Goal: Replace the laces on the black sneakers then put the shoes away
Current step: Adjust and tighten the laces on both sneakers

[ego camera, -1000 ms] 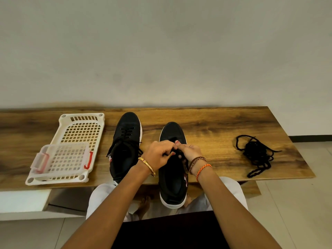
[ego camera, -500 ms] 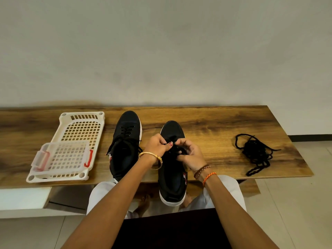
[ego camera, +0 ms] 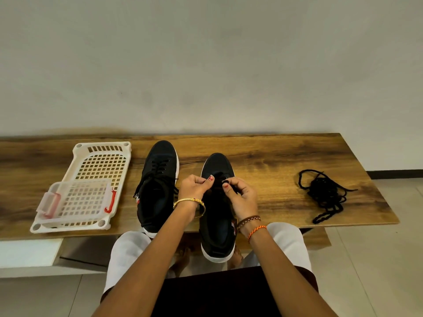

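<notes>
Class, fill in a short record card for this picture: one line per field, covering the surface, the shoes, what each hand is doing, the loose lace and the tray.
surface: wooden table
left shoe: laced, untouched
right shoe: heel overhangs table edge
left hand: pinches lace at right shoe's eyelets
right hand: pinches lace there too
loose lace pile: right of shoes
white tray: left of shoes, small basket in it

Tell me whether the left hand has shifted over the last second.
Yes. The left hand has moved away from the person, up the right sneaker toward its toe, nearer the table's far edge.
</notes>
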